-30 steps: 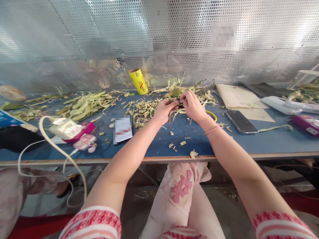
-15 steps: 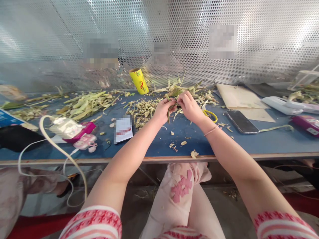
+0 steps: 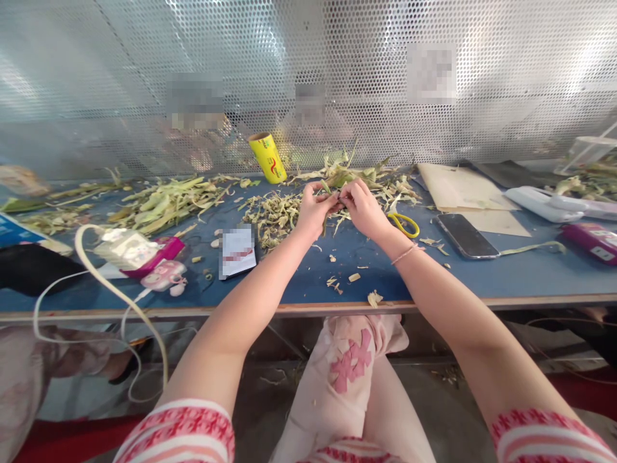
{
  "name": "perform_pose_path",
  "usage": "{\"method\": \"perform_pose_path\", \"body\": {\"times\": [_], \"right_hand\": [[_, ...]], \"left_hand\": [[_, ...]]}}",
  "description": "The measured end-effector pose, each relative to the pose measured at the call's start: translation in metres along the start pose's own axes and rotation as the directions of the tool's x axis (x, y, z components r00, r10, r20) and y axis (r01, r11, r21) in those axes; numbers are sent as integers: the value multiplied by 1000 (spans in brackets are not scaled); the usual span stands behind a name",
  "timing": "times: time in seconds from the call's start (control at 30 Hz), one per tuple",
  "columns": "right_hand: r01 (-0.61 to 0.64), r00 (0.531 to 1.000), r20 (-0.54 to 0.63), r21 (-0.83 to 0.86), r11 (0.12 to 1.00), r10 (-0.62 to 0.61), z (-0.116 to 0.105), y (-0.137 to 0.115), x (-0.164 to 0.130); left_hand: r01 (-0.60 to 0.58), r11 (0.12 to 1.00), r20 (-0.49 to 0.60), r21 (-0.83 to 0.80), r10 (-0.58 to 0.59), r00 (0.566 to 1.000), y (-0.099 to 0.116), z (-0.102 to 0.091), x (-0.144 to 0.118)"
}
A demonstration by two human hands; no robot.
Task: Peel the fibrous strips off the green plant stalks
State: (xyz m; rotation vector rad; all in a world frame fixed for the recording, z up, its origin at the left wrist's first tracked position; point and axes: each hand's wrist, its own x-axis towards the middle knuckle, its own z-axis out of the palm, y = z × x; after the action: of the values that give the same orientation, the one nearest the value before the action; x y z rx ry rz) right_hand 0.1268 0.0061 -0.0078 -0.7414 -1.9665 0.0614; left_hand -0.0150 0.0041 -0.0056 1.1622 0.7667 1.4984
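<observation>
Two hands, left hand (image 3: 315,209) and right hand (image 3: 364,207), pinched together on a green stalk (image 3: 332,215), mostly hidden by fingers, near the blue tabletop (image 3: 482,276) far edge. Labels on yellow roll (image 3: 268,157) and white card (image 3: 237,251) unreadable, blurred.

stem (image 3: 332,222): thin, green-brown plant piece, pinched between both hands just above the blue table (image 3: 482,283); only its short lower end shows, hanging down below the fingers, the rest hidden
left hand (image 3: 315,209): closed on the stem from the left, fingertips meeting the other hand's
right hand (image 3: 364,206): closed on the stem from the right, thumb and fingers curled over it, a thin pink band at the wrist
</observation>
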Motion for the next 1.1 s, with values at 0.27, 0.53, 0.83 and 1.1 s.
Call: {"method": "perform_pose_path", "body": {"times": [0.27,0.53,0.83,1.1], "right_hand": [[-2,999,-43,-15,1000,1,3,2,-1],[-44,996,-83,8,999,44,3,0,-1],[-127,986,-95,127,984,139,4,4,1],[-255,957,-60,289,923,283,5,7,2]], "left_hand": [[-204,975,93,93,195,976,-3,-1,2],[-234,970,191,69,218,957,-5,-2,0],[-146,988,126,51,139,982,-3,2,-1],[-231,965,191,125,205,960,-6,-4,3]]}}
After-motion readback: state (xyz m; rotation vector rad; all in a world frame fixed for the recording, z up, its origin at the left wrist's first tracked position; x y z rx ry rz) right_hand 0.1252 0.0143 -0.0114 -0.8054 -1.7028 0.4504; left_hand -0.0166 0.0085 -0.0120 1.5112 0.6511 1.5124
